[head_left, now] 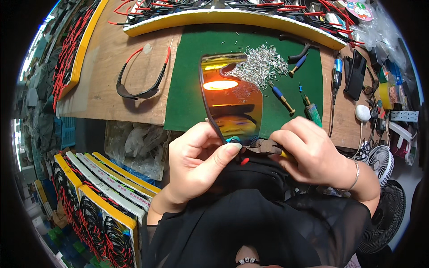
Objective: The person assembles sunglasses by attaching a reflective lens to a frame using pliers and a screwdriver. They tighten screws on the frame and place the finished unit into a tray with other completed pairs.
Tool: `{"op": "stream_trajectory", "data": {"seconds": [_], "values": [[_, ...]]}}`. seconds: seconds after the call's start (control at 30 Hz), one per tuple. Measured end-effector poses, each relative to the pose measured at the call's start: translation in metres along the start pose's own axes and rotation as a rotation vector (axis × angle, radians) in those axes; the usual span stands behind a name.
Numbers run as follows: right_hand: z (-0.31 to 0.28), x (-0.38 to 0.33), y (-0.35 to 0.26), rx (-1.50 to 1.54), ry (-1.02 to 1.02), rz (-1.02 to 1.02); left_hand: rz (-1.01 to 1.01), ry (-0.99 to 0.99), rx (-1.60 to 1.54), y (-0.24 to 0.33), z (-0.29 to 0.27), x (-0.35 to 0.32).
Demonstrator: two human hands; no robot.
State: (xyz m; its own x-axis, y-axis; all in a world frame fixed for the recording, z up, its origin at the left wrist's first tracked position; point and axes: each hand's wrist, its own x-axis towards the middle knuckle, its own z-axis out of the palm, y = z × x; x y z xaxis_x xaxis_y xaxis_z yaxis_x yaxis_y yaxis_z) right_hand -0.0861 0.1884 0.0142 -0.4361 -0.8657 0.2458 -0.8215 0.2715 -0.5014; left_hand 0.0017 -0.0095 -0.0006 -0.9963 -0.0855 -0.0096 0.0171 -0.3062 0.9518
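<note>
My left hand (199, 163) is closed on a pair of shield sunglasses (237, 107) with a large orange mirrored lens and dark frame, held on end. Thumb and fingers pinch its lower end, beside a small red tip. My right hand (308, 152) grips pliers (266, 146) with a yellow handle. Their jaws meet the lower end of the sunglasses by my left thumb; what lies between them is too small to tell. Behind the lens, a pile of small silvery pins (261, 62) lies on a green mat (187, 89).
Blue-handled screwdrivers (282, 99), a green-handled tool (313, 114) and dark pliers (301, 51) lie right of the pins. Another pair of sunglasses (143, 93) sits left. Yellow-edged trays (232, 18) of red-tipped frames border the table. A phone (355, 73) and fans (380, 163) are at right.
</note>
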Motion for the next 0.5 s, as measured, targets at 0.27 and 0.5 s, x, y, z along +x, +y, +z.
{"op": "stream_trajectory", "data": {"seconds": [0.27,0.5], "values": [[-0.013,0.001,-0.005,0.493,-0.299,0.274,0.072,0.041,0.221,-0.006,-0.002,-0.003],[-0.017,0.006,-0.007,0.569,-0.404,0.346,0.015,0.029,0.093,0.0,-0.001,-0.004]]}}
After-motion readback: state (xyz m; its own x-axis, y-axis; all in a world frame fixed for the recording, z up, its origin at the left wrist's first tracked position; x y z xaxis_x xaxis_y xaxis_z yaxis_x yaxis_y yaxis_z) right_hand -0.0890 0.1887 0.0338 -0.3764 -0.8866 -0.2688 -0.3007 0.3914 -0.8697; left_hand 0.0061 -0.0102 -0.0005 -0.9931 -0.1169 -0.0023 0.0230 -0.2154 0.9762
